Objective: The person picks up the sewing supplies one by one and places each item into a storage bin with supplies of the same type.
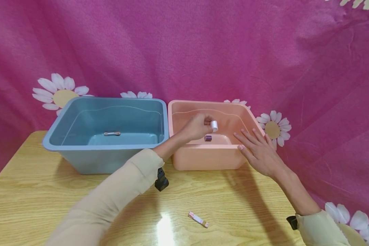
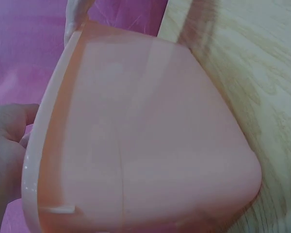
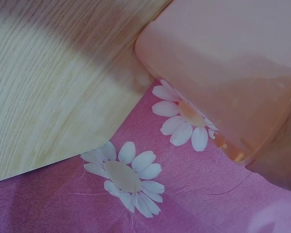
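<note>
My left hand (image 1: 196, 128) pinches a white thread spool (image 1: 214, 125) over the inside of the pink bin (image 1: 207, 159). Below it, a dark purple thread spool (image 1: 208, 138) lies on the bin's floor. In the left wrist view, part of the left hand (image 2: 7, 150) shows beyond the bin's rim, and the white spool is hidden. With fingers spread and nearly straight, my right hand (image 1: 261, 155) rests at the bin's right front corner. Only an edge of the right hand (image 3: 279, 158) appears in the right wrist view.
A blue bin (image 1: 92, 159) stands close on the left, holding a small tied bundle of cord (image 1: 112, 133). Near the front of the wooden table (image 1: 172, 205) lies a folded white strip with pink and yellow ends (image 1: 198, 219). A magenta flowered cloth (image 1: 196, 51) hangs behind.
</note>
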